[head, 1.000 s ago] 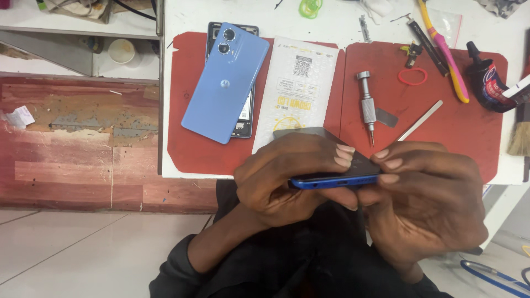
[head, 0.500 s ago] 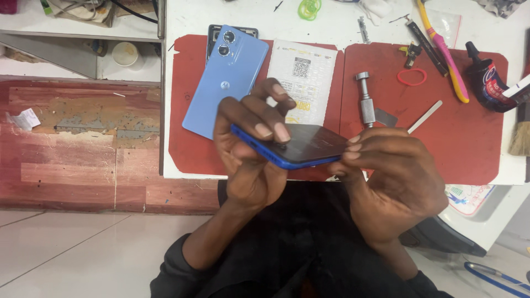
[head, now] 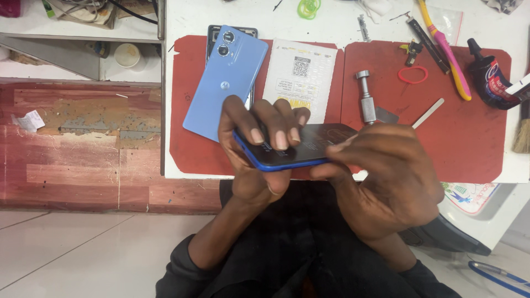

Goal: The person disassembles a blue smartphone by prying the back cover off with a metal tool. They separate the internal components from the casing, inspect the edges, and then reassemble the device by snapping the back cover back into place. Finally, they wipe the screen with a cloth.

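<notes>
Both my hands hold a dark phone with a blue frame (head: 309,144) just above the near edge of the red mat (head: 475,138). My left hand (head: 256,154) wraps its left end, with several fingers pressed on the dark face. At the phone's right end, my right hand (head: 381,176) pinches its edge with thumb and fingertips. The phone lies nearly flat, face up and slightly tilted. Behind my left hand a light blue phone back cover (head: 223,80) rests on the mat over a dark phone frame.
A white printed paper slip (head: 301,74) lies on the mat. A metal cylinder tool (head: 365,96), flat metal spudger (head: 428,113), red rubber ring (head: 413,74), pink-yellow tool (head: 447,47), dark glue bottle (head: 488,77) and brush (head: 521,132) sit at right. A shelf is at left.
The phone has turned from edge-on to nearly flat, face up. My left fingers moved onto its face and my right hand shifted to its right end.
</notes>
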